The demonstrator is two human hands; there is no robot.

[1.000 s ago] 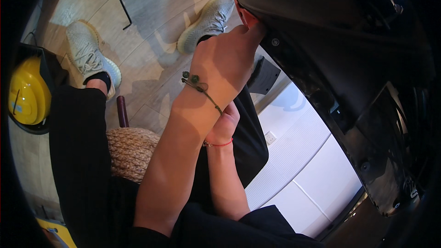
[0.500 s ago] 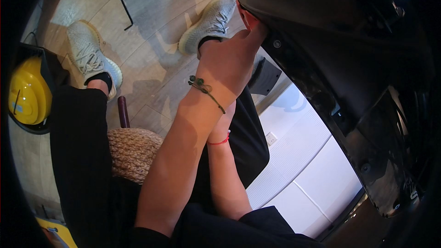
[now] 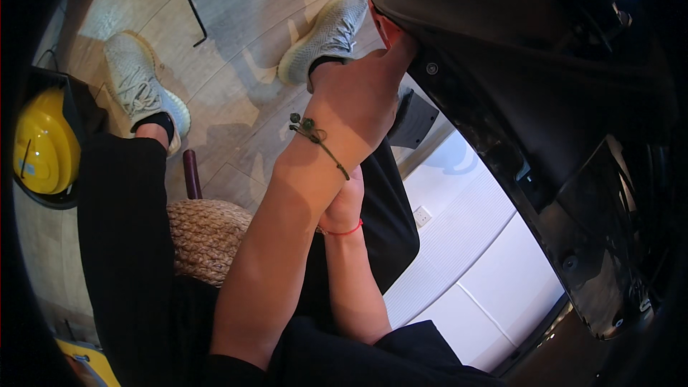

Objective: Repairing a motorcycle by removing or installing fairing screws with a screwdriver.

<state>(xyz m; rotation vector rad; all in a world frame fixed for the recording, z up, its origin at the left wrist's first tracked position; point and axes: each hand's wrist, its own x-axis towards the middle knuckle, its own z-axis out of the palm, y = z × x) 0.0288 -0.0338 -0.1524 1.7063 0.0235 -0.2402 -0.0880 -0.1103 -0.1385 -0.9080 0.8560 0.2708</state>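
Note:
My left hand (image 3: pixel 355 100), with a green bracelet, reaches to the edge of a black panel (image 3: pixel 487 57), its thumb against a red part (image 3: pixel 383 25) there. Its other fingers and anything in them are hidden. My right hand (image 3: pixel 344 199), wearing a red bracelet, lies behind and below the left; its fingers are out of sight. A bolt (image 3: pixel 431 68) sits in the panel's rim beside my left thumb, and a dark curved plate (image 3: pixel 416 118) shows beyond the hands.
A black L-shaped hex key (image 3: pixel 195 18) lies on the floor near my shoes. At left, a yellow hard-shelled object (image 3: pixel 46 143) rests in a black container. A woven seat (image 3: pixel 204 236) is under me. A white wall with a socket (image 3: pixel 421 215) shows right of my knee.
My left hand has shifted slightly right and down since a second ago. My right wrist moved a little behind it, the red bracelet rising and then dropping back.

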